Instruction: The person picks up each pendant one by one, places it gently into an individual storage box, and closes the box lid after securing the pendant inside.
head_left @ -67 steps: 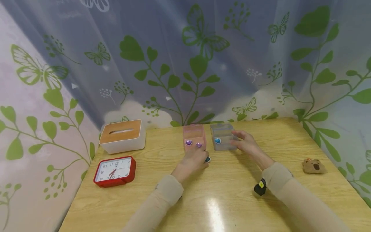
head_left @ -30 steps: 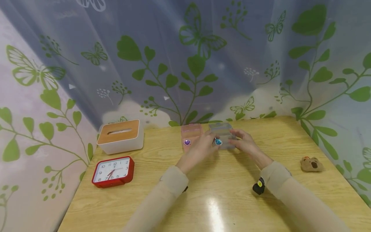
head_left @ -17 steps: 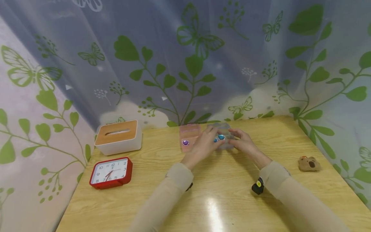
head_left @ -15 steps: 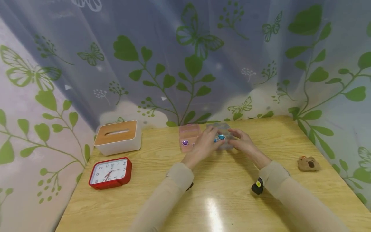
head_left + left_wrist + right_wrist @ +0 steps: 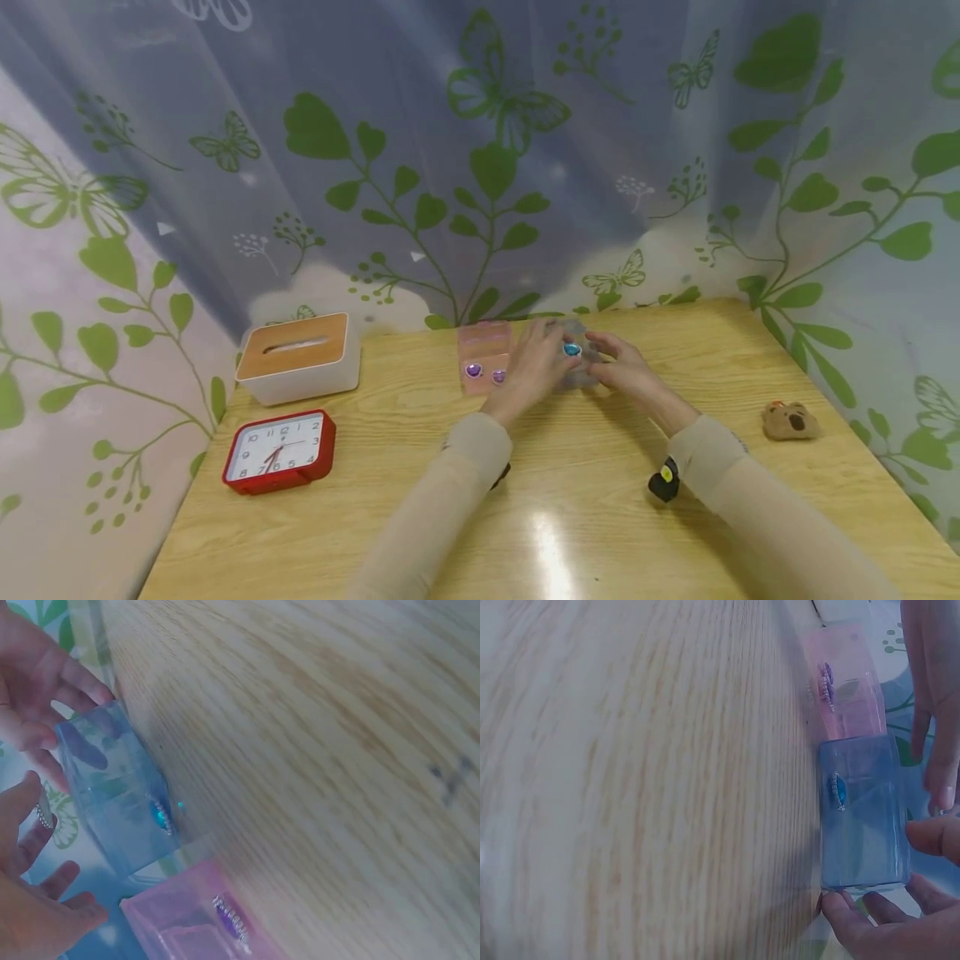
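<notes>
Left grip (image 5: pixel 536 362) has moved from the near end of the pink box (image 5: pixel 483 337) to above the blue box (image 5: pixel 862 855), a blue gem (image 5: pixel 572 349) pinched in its fingertips. Gem now at the blue box but unreleased, so I judge the placing unfinished. Right grip (image 5: pixel 630 375) holds the blue box's right end between fingers and thumb, on the counter (image 5: pixel 390 450). Containers: blue box, second gem (image 5: pixel 838 791) at its near side, below the left grip; pink box, just left of that grip, two purple gems (image 5: pixel 474 370) at its near side.
</notes>
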`<move>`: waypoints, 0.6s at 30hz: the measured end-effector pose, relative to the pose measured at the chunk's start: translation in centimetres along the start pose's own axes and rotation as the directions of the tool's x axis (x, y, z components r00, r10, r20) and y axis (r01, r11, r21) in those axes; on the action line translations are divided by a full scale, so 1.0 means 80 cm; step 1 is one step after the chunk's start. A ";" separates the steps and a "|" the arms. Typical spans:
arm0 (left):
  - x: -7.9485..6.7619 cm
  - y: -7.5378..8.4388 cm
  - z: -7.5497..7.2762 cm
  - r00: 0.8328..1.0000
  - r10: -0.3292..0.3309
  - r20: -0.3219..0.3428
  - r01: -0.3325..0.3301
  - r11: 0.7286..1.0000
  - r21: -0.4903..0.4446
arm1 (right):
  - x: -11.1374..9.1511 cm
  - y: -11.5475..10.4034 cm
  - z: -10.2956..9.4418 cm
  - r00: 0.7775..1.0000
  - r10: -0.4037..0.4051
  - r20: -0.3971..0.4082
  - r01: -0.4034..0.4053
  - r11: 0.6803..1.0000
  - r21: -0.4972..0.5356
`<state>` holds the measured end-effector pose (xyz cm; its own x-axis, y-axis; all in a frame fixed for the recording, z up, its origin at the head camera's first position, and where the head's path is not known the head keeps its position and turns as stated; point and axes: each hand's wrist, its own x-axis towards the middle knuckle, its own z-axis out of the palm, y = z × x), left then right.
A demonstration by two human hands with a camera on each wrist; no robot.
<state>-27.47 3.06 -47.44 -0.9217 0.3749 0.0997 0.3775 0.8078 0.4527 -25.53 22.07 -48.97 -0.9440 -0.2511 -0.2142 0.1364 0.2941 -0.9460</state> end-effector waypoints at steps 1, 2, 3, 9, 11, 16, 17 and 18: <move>0.002 0.000 0.002 1.000 -0.010 0.002 0.010 1.000 -0.003 | 0.000 0.000 0.000 1.000 0.000 0.003 0.000 1.000 0.002; 0.003 0.000 0.003 1.000 -0.015 0.007 0.015 1.000 -0.004 | 0.000 0.000 -0.001 1.000 0.000 0.005 0.000 1.000 0.005; 0.004 0.000 0.005 1.000 -0.019 0.011 0.019 1.000 -0.006 | -0.001 0.000 -0.002 1.000 -0.001 0.007 0.001 1.000 0.006; 0.009 0.000 0.014 0.999 0.007 0.031 -0.007 1.000 0.004 | 0.000 0.001 -0.004 1.000 0.012 0.007 -0.012 1.000 0.024; 0.010 0.001 0.015 0.999 0.019 0.034 -0.019 1.000 0.003 | 0.000 0.001 -0.004 1.000 0.014 0.007 -0.014 1.000 0.026; 0.010 0.003 0.018 0.998 0.036 0.044 -0.036 0.999 0.012 | -0.002 -0.001 -0.004 1.000 0.007 0.013 -0.008 1.000 0.021; 0.009 0.004 0.018 0.998 0.038 0.047 -0.038 0.999 0.014 | -0.002 -0.002 -0.003 1.000 0.007 0.014 -0.007 1.000 0.021; 0.009 0.004 0.018 0.998 0.037 0.052 -0.038 0.999 0.017 | -0.003 -0.002 -0.004 1.000 0.007 0.013 -0.007 1.000 0.022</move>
<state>-27.88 4.27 -48.52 -0.9013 0.4274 0.0703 0.4135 0.8006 0.4337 -25.44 22.35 -48.71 -0.9390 -0.2608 -0.2241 0.1499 0.2758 -0.9495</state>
